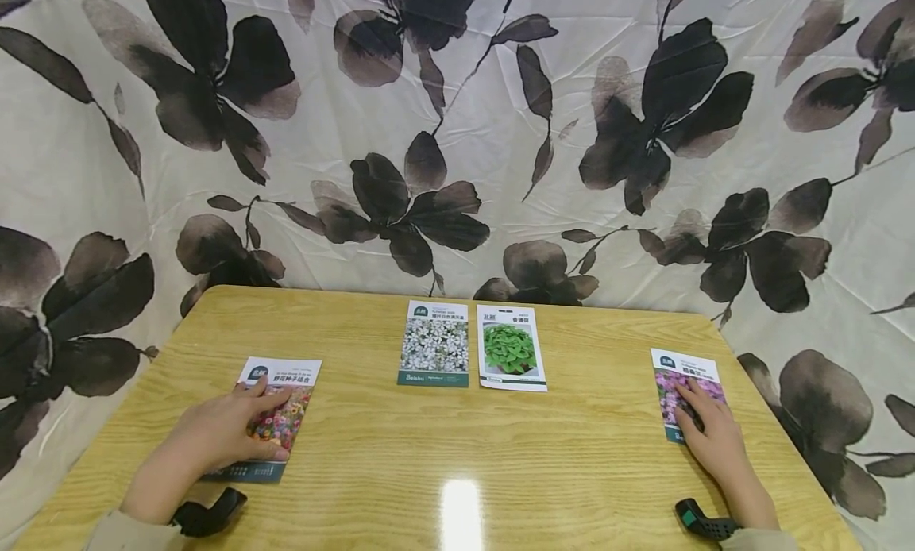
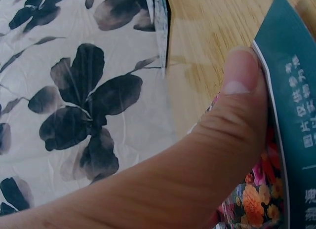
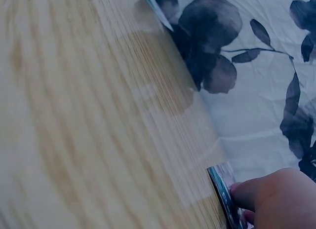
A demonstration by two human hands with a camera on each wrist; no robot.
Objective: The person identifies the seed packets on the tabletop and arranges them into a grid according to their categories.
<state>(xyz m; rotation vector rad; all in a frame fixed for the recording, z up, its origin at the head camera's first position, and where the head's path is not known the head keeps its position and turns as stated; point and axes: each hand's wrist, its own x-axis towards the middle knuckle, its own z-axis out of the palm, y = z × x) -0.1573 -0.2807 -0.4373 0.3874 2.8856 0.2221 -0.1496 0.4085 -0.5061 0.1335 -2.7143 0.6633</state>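
Observation:
At the table's left, a seed packet with a picture of mixed colourful flowers [image 1: 286,420] lies under my left hand [image 1: 207,432]. The fingers rest across its front, and the thumb [image 2: 232,110] lies extended near its teal bottom band [image 2: 291,115]. On the far right, my right hand [image 1: 718,448] rests its fingers on a seed packet with pink-purple flowers [image 1: 669,388]. The right wrist view catches this packet's edge [image 3: 222,194] beside the fingers. Between the hands, near the back, lie a white-flower seed packet [image 1: 434,348] and a green-leaf seed packet [image 1: 510,348], side by side, untouched.
The packets lie on a light wooden table [image 1: 400,448] with a bright reflection near its front. A white cloth with dark flower prints [image 1: 500,138] hangs behind and beside it. Black wrist devices show at the left wrist [image 1: 210,515] and right wrist [image 1: 704,523].

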